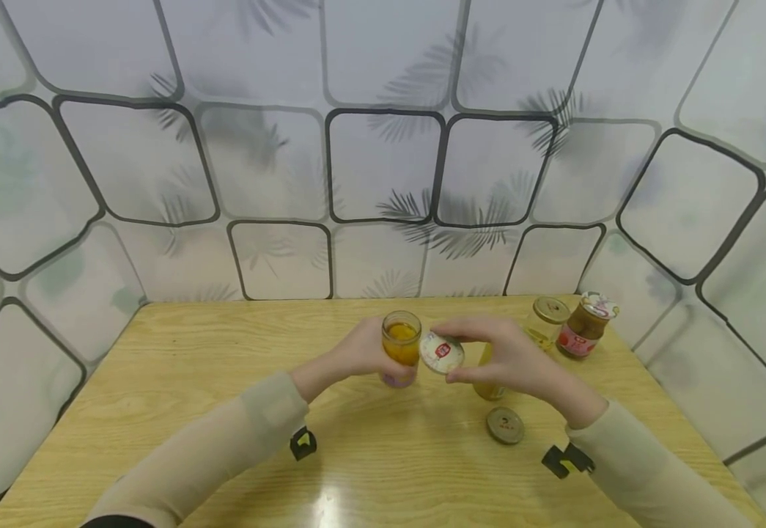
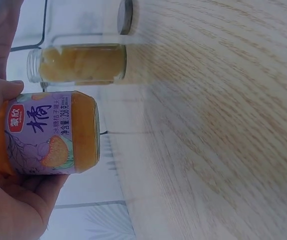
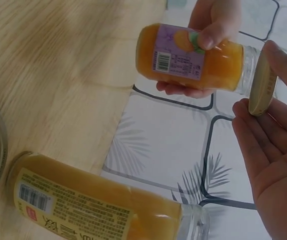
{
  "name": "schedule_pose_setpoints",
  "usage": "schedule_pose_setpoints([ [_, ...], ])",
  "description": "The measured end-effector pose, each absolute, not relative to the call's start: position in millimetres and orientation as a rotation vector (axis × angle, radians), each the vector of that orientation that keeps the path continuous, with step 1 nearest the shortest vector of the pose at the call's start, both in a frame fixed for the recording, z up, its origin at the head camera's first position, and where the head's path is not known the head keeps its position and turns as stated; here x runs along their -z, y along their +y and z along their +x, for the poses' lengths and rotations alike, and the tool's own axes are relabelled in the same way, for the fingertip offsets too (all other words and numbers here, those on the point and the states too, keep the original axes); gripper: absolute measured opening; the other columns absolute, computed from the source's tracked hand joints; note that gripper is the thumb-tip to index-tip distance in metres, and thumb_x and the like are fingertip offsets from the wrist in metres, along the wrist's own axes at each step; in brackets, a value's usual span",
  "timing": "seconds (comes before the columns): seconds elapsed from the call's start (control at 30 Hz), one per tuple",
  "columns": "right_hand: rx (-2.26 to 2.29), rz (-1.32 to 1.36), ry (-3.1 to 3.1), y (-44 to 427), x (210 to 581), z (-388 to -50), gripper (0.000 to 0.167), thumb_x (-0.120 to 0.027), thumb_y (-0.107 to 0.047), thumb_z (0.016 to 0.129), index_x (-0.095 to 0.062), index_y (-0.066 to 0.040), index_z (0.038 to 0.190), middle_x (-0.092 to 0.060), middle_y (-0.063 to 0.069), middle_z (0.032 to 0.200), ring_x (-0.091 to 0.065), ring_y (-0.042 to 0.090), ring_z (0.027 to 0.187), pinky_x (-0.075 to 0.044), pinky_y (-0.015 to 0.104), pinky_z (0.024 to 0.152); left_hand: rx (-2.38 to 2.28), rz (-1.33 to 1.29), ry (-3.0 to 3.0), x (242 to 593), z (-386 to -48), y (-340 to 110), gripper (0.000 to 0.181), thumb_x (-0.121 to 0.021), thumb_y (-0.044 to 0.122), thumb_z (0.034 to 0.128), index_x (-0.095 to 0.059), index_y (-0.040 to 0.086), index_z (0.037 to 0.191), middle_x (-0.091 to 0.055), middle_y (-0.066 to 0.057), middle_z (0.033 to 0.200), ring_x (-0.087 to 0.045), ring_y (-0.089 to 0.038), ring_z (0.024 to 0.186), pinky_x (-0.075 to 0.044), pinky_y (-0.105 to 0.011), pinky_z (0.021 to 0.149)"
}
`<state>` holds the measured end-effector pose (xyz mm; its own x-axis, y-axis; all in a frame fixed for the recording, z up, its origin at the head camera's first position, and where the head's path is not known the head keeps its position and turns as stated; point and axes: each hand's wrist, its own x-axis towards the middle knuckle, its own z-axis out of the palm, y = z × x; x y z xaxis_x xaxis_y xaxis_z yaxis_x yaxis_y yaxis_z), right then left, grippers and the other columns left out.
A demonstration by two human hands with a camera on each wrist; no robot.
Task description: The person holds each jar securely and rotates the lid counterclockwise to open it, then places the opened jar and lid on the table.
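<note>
My left hand (image 1: pixel 359 352) grips a glass jar of orange fruit (image 1: pixel 401 343) by its sides, above the table. Its purple label (image 2: pixel 38 135) shows a mandarin picture, and the jar's mouth is uncovered in the head view. My right hand (image 1: pixel 504 356) pinches a round white lid with a red logo (image 1: pixel 441 353) between thumb and fingers. That lid is tilted on edge just right of the jar's mouth. In the right wrist view the lid (image 3: pixel 263 86) stands close to the glass rim; whether they touch I cannot tell.
An uncovered jar with a yellow label (image 3: pixel 78 205) stands on the wooden table (image 1: pixel 224 425), partly behind my right hand. A loose metal lid (image 1: pixel 505 425) lies in front of it. At the back right stand a gold-lidded jar (image 1: pixel 550 312) and a pink-labelled jar (image 1: pixel 580 330).
</note>
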<state>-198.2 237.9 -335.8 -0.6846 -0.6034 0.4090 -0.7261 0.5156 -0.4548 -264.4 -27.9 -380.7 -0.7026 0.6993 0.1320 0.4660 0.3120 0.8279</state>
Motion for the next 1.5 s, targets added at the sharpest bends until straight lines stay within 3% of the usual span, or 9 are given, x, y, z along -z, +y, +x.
schedule_pose_setpoints([
  [0.47,-0.856,1.175,-2.632,235,357,-193,0.058,-0.096,-0.016,0.077,-0.074,-0.006,0.130,-0.078,0.008,0.127,-0.075,0.026,0.113,-0.062,0.040,0.097,-1.365,1.012,2.376,384,-269,-22,0.035,-0.086,0.012,0.0734,-0.071,0.006,0.104,-0.078,-0.007,0.096,-0.064,-0.006,0.078,-0.057,-0.022,0.076],
  [0.73,-0.850,1.276,-2.638,234,372,-192,0.054,-0.094,-0.013,0.079,-0.074,-0.003,0.128,-0.077,0.012,0.126,-0.075,0.030,0.112,-0.063,0.042,0.097,-1.336,0.949,2.430,383,-268,-20,0.040,-0.090,0.017,0.0761,-0.070,0.005,0.108,-0.079,-0.010,0.098,-0.068,-0.007,0.080,-0.058,-0.023,0.077],
  [1.5,-0.921,1.280,-2.889,227,412,-181,0.053,-0.091,-0.028,0.085,-0.074,-0.008,0.131,-0.076,0.008,0.131,-0.072,0.025,0.120,-0.059,0.041,0.105,-1.458,0.811,2.419,400,-269,-6,0.043,-0.093,0.013,0.0746,-0.069,0.004,0.109,-0.078,-0.009,0.098,-0.069,-0.010,0.082,-0.059,-0.024,0.080],
])
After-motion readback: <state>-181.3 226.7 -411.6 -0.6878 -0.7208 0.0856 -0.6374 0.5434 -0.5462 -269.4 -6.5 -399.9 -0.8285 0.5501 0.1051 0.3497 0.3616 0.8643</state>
